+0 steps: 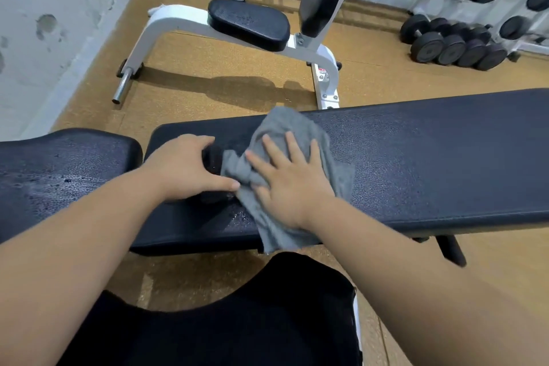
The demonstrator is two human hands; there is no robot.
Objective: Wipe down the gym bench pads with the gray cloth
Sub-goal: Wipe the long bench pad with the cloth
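head view: the right hand [292, 184] lies flat on the gray cloth [285, 175], fingers [274, 150] spread and straight, palm pressing the cloth onto the long bench pad [430, 163]; it grips nothing, it only presses. the cloth is bunched and rumpled under that palm, reaches past the fingertips toward the pad's far edge, and on the wrist side hangs over the pad's near edge. a crumpled fold of it pokes out beside the right index finger, toward the left hand [190, 165]. the left hand rests on the same pad, just beside the cloth, fingers curled down over the pad's surface and the thumb stretched out so its tip touches the cloth's fold; whether those curled fingers clasp anything i cannot tell, since a dark patch under them is unclear. beyond the left hand's knuckles, across a narrow gap, sits the shorter seat pad [65, 169], its surface glistening with wet streaks. small droplets also shine on the long pad just below the left thumb. far beyond the fingertips stands a white-framed bench [184, 24] on the tan floor [208, 68], and off past the right hand's little finger, well apart, rows of black dumbbells [457, 47] lie on a rack.
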